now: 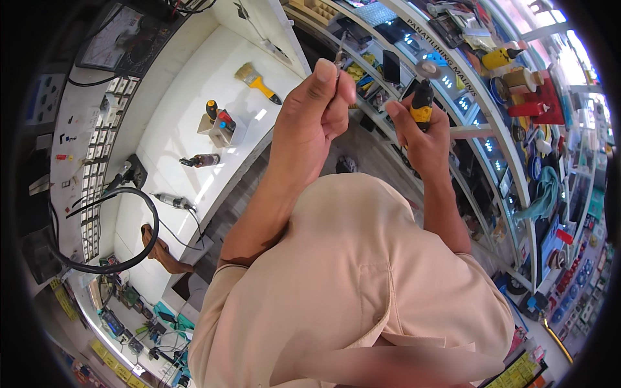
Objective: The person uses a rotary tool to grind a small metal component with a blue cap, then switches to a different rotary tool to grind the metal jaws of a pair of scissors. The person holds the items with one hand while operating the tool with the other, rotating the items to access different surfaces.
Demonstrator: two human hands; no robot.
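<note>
My left hand [315,110] is raised in front of my chest, its thumb and fingers closed on a thin metal piece [340,57] that sticks up past the fingertips. The kind of piece is too small to make out, and its lower end is hidden in my grip. To the right, my right hand [427,132] is wrapped around a yellow and black rotary tool [422,107]. A round, greyish disc [428,70] sits at the tool's upper end, apart from the metal piece.
On the white workbench [194,84] at left lie a yellow-handled brush [257,83], a small holder [223,132] with screwdrivers, a dark hand tool [200,160] and a corded grey tool [172,200]. A black cable loop [155,223] overhangs it. Glass display shelves [482,132] stand at right.
</note>
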